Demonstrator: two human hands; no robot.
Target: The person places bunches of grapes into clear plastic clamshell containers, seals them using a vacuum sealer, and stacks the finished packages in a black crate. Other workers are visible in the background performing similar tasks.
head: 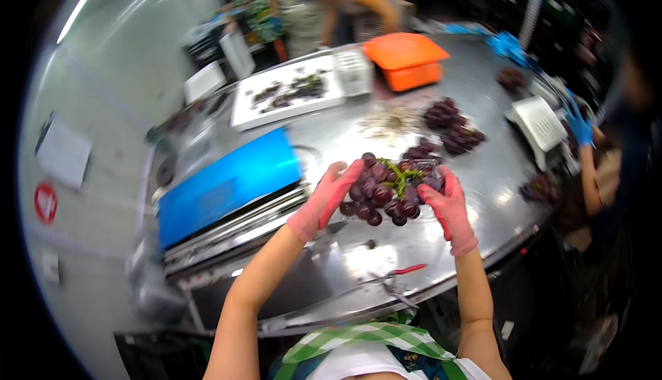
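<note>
Between my two hands is a bunch of dark red grapes (381, 194) with green stems on its upper side. It seems to sit in a clear plastic container, of which only parts of the edge show. My left hand (331, 194), in a pink glove, grips the left side. On the right side, my right hand (449, 209) in a matching glove has its thumb against the grapes. Below them on the metal table (331, 266) lie pruning snips with a red handle (411, 270) and a single loose grape (370, 244).
More grape bunches (450, 126) lie beyond my hands. To the left stands a wrapping machine with a blue plate (232, 183). Farther back are a white tray (289, 108) with grape pieces and an orange scale (406, 62). A co-worker's blue-gloved hand (579, 124) is beside a white scale (540, 124).
</note>
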